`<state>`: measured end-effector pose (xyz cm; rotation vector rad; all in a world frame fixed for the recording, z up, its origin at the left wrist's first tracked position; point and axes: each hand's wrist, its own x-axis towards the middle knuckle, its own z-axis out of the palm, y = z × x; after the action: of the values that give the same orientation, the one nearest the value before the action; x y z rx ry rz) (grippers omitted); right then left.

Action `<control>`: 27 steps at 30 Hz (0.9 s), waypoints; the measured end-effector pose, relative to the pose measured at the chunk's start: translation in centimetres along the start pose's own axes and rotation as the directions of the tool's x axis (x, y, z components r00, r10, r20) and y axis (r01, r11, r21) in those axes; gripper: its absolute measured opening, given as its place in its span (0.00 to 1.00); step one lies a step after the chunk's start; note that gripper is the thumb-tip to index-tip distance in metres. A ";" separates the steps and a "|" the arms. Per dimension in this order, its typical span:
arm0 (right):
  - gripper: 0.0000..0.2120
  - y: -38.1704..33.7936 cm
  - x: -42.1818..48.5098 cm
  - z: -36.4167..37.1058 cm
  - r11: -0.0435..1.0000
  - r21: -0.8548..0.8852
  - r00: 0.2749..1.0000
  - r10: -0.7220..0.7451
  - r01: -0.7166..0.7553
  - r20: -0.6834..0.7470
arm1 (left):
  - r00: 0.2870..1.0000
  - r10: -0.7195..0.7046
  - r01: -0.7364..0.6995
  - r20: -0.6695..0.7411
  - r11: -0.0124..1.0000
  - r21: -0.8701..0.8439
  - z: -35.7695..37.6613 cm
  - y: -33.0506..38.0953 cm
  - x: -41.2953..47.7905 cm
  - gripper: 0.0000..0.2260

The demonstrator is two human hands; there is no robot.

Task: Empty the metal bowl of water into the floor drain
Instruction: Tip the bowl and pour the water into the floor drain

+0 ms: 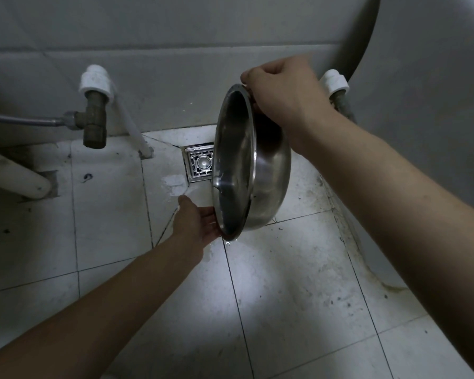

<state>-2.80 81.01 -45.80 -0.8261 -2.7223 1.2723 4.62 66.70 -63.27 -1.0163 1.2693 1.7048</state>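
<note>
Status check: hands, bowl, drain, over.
Both on bowl: right hand grips top rim, left hand props bottom rim. Tipped on edge, mouth left, by drain. Wet tiles below; nothing on drain's visible part.

Well left of the left fingers [211,216] a brass valve [94,124] hangs from a white fitting [95,80] with a grey hose [19,120] joined, and just beyond the right fingers [251,77] a second white fitting [335,83] sits under what may be a basin [367,36].

Right hand [282,88] high, left hand [197,221] low.
</note>
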 end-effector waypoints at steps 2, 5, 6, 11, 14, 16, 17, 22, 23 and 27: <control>0.16 0.1 0.1 0.1 1.000 0.007 1.000 -0.005 0.005 0.001 | 1.000 -0.003 0.003 0.001 1.000 0.002 -0.1 0.0 0.1 0.36; 0.16 0.1 0.2 0.3 1.000 0.029 1.000 -0.011 0.012 -0.007 | 1.000 -0.014 0.014 0.007 1.000 0.000 0.0 0.0 0.1 0.36; 0.17 0.2 0.2 0.4 0.999 0.034 1.000 -0.011 0.011 -0.007 | 1.000 -0.015 0.015 0.007 1.000 0.001 0.0 -0.1 0.0 0.35; 0.17 0.5 0.4 0.4 0.999 0.045 1.000 0.004 -0.003 -0.007 | 1.000 -0.011 0.011 0.003 1.000 0.010 0.3 -0.1 0.0 0.35; 0.16 0.5 0.5 0.3 1.000 0.019 1.000 -0.009 0.009 -0.003 | 1.000 -0.017 0.017 0.000 1.000 0.012 0.2 -0.2 0.1 0.35; 0.17 0.5 0.6 0.3 1.000 0.010 1.000 -0.020 0.020 0.004 | 1.000 -0.015 0.015 -0.005 1.000 0.016 0.2 -0.3 0.1 0.35; 0.17 0.5 0.6 0.3 1.000 0.006 1.000 -0.026 0.026 0.010 | 1.000 -0.013 0.013 -0.006 1.000 0.017 0.2 -0.3 0.1 0.35; 0.15 0.4 0.2 0.4 0.998 -0.016 0.997 -0.068 0.069 0.044 | 1.000 -0.018 0.018 0.004 1.000 0.004 0.4 -0.2 -0.1 0.35; 0.14 0.4 0.2 0.4 0.997 -0.018 0.996 -0.070 0.071 0.046 | 1.000 -0.018 0.018 0.005 1.000 0.001 0.5 -0.2 -0.2 0.35; 0.11 0.5 0.1 0.3 0.996 -0.026 0.996 -0.078 0.080 0.049 | 1.000 -0.021 0.021 0.002 1.000 0.002 0.7 -0.2 -0.6 0.35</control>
<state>-2.80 81.08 -46.37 -0.6915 -2.7853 1.2571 4.93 67.33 -62.71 -1.0227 1.2542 1.6886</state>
